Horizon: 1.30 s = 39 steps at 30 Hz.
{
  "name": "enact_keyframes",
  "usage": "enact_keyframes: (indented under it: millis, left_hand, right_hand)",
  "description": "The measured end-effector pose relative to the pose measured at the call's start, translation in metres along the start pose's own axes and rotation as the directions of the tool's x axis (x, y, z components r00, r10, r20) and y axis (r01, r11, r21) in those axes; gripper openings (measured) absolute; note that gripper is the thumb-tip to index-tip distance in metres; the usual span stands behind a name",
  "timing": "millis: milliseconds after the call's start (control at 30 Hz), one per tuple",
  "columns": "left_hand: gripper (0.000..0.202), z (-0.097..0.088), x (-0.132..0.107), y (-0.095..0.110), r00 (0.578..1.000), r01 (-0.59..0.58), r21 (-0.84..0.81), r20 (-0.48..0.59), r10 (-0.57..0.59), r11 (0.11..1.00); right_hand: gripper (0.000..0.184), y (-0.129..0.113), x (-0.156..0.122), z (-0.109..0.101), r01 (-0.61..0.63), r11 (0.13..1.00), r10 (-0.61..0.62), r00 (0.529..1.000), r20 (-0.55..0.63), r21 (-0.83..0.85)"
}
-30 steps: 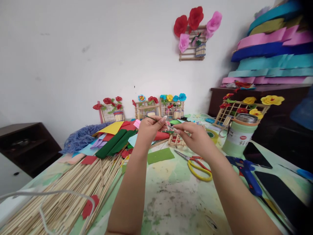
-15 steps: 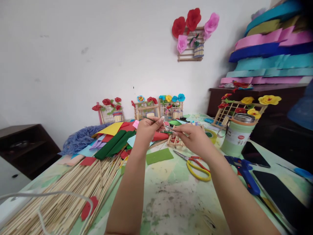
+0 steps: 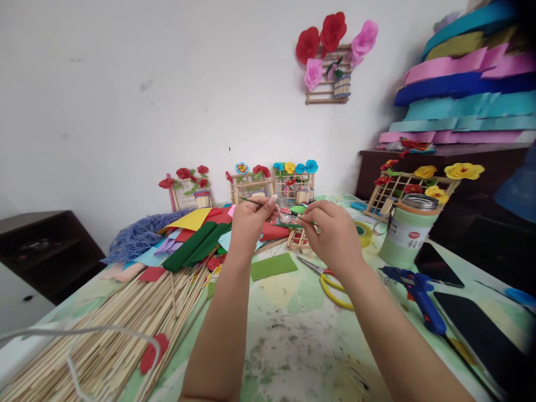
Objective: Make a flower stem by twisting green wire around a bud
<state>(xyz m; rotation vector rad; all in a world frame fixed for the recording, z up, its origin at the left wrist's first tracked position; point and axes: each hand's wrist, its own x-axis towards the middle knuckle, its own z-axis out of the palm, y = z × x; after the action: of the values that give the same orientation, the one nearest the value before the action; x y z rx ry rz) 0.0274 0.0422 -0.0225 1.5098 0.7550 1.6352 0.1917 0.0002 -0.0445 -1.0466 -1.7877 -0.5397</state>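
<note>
Over the middle of the table, my left hand (image 3: 252, 224) is closed in a pinch on a thin dark green wire (image 3: 247, 199), one end of which sticks out past the knuckles. My right hand (image 3: 334, 233) faces it, thumb and fingers pinched near the other end; the fingertips are small and partly hidden. Under the hands lies a rectangle of green crepe paper (image 3: 274, 267). Scissors (image 3: 335, 290) with a yellow and a red handle rest below my right wrist, which covers part of them. A small stick frame (image 3: 296, 239) shows between the hands.
Bamboo sticks (image 3: 109, 329) and coloured paper (image 3: 196, 245) spread over the left side. A blue glue gun (image 3: 419, 296), a phone (image 3: 477, 329) and a green jar (image 3: 408, 231) stand or lie on the right. Stick frames with paper flowers (image 3: 293, 181) lean along the wall.
My right hand has drawn a little to the right and turned, with its fingers more curled. It now covers more of the red scissor handle. My left hand stays nearly in place.
</note>
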Motion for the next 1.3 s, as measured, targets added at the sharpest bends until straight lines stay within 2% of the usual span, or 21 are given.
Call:
enact_keyframes:
  millis: [67, 133, 200, 267, 367, 500, 667, 800, 867, 1000, 1067, 1200, 1300]
  left_hand:
    - [0.034, 0.0, 0.0, 0.001, 1.0, 0.001, -0.015, -0.004, -0.001, 1.0]
    - [0.034, -0.001, 0.0, 0.002, 1.0, 0.017, -0.023, 0.01, -0.016, 1.0]
    - [0.034, -0.002, 0.0, 0.004, 0.998, 0.041, -0.027, 0.046, -0.04, 0.999]
    - [0.034, -0.004, 0.0, 0.005, 0.995, 0.063, -0.036, 0.081, -0.06, 0.997]
    - [0.035, -0.007, 0.0, 0.006, 0.992, 0.074, -0.036, 0.102, -0.07, 0.997]
    - [0.034, -0.009, 0.0, 0.007, 0.994, 0.058, -0.019, 0.089, -0.056, 0.998]
    - [0.037, -0.012, 0.002, 0.006, 0.997, 0.056, 0.003, 0.057, -0.056, 0.998]
    - [0.039, -0.015, 0.004, 0.005, 0.998, 0.065, 0.0, 0.012, -0.065, 0.998]
    - [0.038, -0.017, 0.004, 0.005, 0.998, 0.059, -0.001, -0.007, -0.059, 0.998]
    - [0.036, -0.018, 0.005, 0.006, 0.999, 0.05, 0.002, -0.005, -0.05, 0.999]
    - [0.036, -0.018, 0.005, 0.006, 0.999, 0.053, 0.006, 0.003, -0.053, 0.999]
    - [0.036, -0.017, 0.005, 0.005, 0.998, 0.06, 0.024, 0.014, -0.06, 0.998]
    - [0.036, -0.016, 0.005, 0.004, 0.998, 0.06, 0.025, 0.027, -0.061, 0.998]
  right_hand:
    - [0.012, -0.002, -0.001, 0.001, 0.014, 1.0, -0.014, 1.0, -0.025, 0.014]
    - [0.013, -0.001, -0.001, 0.002, -0.017, 0.994, 0.018, 1.0, -0.011, 0.11]
    - [0.023, 0.002, 0.0, 0.001, -0.089, 0.963, 0.066, 0.993, 0.098, 0.254]
    - [0.021, 0.006, 0.001, -0.001, -0.182, 0.919, 0.088, 0.959, 0.269, 0.351]
    - [0.022, 0.01, 0.003, -0.007, -0.311, 0.885, 0.149, 0.894, 0.422, 0.347]
    - [0.018, 0.012, 0.004, -0.014, -0.454, 0.829, 0.268, 0.835, 0.48, 0.327]
    - [0.027, 0.018, 0.003, -0.015, -0.524, 0.781, 0.286, 0.783, 0.552, 0.339]
    - [0.022, 0.02, 0.004, -0.014, -0.55, 0.776, 0.357, 0.787, 0.503, 0.309]
    - [0.02, 0.019, 0.004, -0.014, -0.534, 0.789, 0.363, 0.805, 0.47, 0.305]
    - [0.022, 0.019, 0.005, -0.012, -0.381, 0.855, 0.219, 0.88, 0.422, 0.351]
    - [0.02, 0.02, 0.004, -0.01, -0.321, 0.878, 0.167, 0.901, 0.401, 0.355]
    - [0.011, 0.023, 0.002, -0.006, -0.326, 0.871, 0.179, 0.907, 0.38, 0.368]
    - [0.007, 0.022, 0.001, -0.004, -0.395, 0.842, 0.241, 0.885, 0.398, 0.369]
